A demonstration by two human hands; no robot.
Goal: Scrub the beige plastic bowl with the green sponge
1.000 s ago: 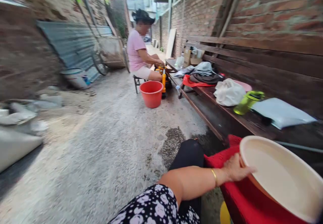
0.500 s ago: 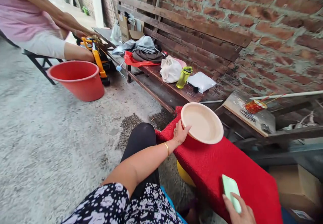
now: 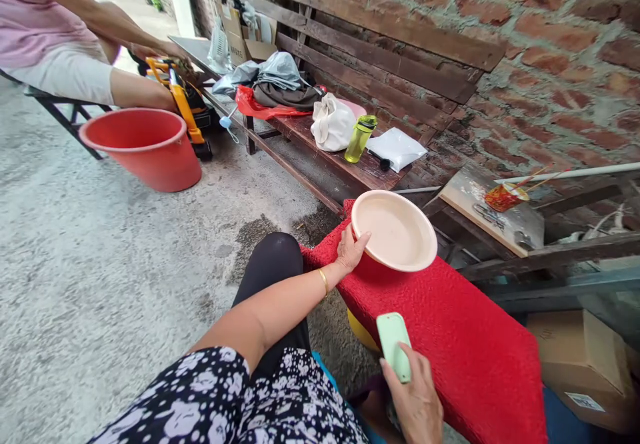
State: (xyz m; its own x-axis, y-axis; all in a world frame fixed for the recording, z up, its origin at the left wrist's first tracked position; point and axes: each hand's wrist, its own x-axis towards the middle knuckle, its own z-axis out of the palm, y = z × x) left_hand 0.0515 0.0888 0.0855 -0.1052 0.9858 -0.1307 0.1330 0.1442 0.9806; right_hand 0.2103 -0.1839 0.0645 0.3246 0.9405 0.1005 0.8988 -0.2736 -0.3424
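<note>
My left hand (image 3: 351, 249) grips the near-left rim of a cream plastic basin (image 3: 395, 234), thumb over the rim and fingers underneath. The basin is tilted slightly above or on a red cloth-covered table (image 3: 465, 337); I cannot tell whether its base touches. My right hand (image 3: 417, 394) is closed round the lower end of a light green, flat phone-shaped object (image 3: 394, 344) with rounded corners. That object is held upright over the table's near edge, below the basin. Nothing shows inside the basin.
A wooden bench (image 3: 320, 131) carries a white bag (image 3: 333, 123), green bottle (image 3: 361, 139) and white packet (image 3: 397, 149). A red tub (image 3: 145, 157) stands left, beside a seated person (image 3: 55, 37) and a yellow-black machine (image 3: 181, 101). A cardboard box (image 3: 580, 357) sits at right.
My right hand has brought the light green object leftward and up, from over the red cloth to the table's near edge. My left hand keeps its grip on the basin; the view shifted slightly.
</note>
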